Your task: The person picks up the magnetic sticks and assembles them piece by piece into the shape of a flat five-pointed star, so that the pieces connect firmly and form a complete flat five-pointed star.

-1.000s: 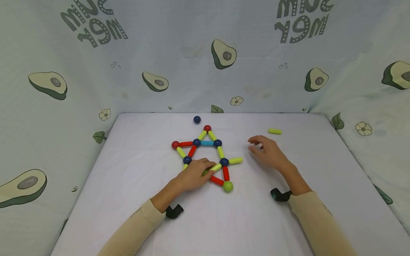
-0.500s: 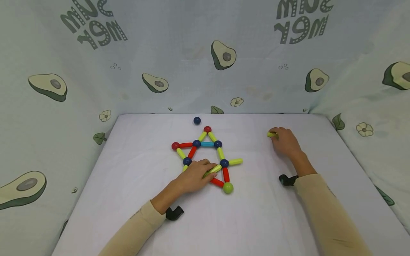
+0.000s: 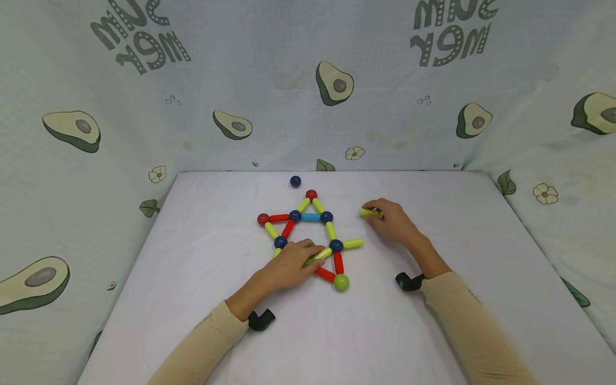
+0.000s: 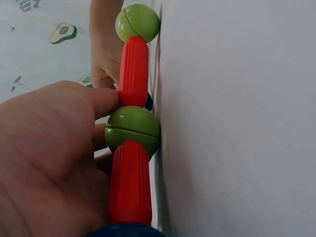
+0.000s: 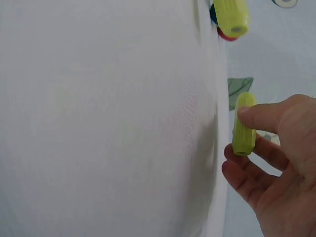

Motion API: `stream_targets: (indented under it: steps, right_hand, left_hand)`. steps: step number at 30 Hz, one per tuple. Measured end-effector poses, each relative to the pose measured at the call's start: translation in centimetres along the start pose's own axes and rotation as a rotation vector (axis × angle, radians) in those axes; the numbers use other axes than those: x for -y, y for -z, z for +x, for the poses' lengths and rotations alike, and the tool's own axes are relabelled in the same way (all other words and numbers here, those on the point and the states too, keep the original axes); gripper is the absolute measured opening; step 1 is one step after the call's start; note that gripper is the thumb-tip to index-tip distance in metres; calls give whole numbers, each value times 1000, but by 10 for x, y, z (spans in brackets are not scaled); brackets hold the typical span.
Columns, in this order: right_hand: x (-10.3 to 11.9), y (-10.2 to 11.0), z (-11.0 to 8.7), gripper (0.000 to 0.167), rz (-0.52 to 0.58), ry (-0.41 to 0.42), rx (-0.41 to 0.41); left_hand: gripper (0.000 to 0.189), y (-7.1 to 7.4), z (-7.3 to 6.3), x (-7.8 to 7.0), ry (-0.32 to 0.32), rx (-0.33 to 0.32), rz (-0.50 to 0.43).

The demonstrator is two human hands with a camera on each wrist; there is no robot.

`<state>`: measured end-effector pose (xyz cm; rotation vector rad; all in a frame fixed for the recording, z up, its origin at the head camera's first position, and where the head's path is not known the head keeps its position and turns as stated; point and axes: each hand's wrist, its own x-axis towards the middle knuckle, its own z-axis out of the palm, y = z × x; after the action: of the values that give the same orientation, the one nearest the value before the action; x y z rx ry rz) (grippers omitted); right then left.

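On the white table lies a flat frame of magnetic rods and balls, its light-blue rod (image 3: 310, 217) near the far end. My left hand (image 3: 292, 264) holds the frame's near part. In the left wrist view, thumb and fingers are around a green ball (image 4: 132, 128) between two red rods, the upper red rod (image 4: 134, 71) leading to another green ball (image 4: 138, 23). My right hand (image 3: 392, 220) pinches a loose yellow-green magnetic rod (image 5: 244, 124) between thumb and fingers, to the right of the frame. A yellow-green rod (image 3: 353, 243) juts rightward from a blue ball (image 3: 336, 245).
A loose dark-blue ball (image 3: 295, 181) sits near the table's far edge, behind the frame's red top ball (image 3: 311, 194). Avocado-print cloth (image 3: 269, 80) hangs behind the table (image 3: 202, 214). Each wrist carries a black camera mount (image 3: 409, 282).
My right hand has reached to the far right, picked up the loose yellow-green rod and brought it left toward the frame. My left hand has stayed in place.
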<state>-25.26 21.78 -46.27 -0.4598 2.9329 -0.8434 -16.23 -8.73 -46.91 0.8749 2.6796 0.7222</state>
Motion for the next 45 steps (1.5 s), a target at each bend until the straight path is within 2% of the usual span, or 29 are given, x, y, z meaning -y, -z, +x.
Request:
stream_targets:
  steps: [12, 20, 26, 30, 36, 42, 45]
  right_hand:
    - [43, -24, 25, 29, 28, 115, 98]
    - [61, -20, 36, 33, 37, 101, 118]
    - [82, -10, 70, 36, 39, 150, 104]
    - [101, -11, 96, 40, 64, 169, 135]
    - [122, -29, 124, 49, 40, 121, 215]
    - [124, -50, 143, 60, -99, 103, 287]
    - [123, -56, 149, 60, -116, 95, 313]
  left_hand:
    - [46, 4, 2, 5, -3, -9, 20]
    - [45, 5, 4, 6, -17, -14, 37]
    - [45, 7, 3, 6, -7, -13, 38]
    - [45, 3, 4, 7, -11, -17, 42]
    - [43, -4, 3, 6, -30, -22, 31]
    - [43, -7, 3, 5, -42, -26, 21]
    - [42, -6, 2, 6, -41, -37, 20]
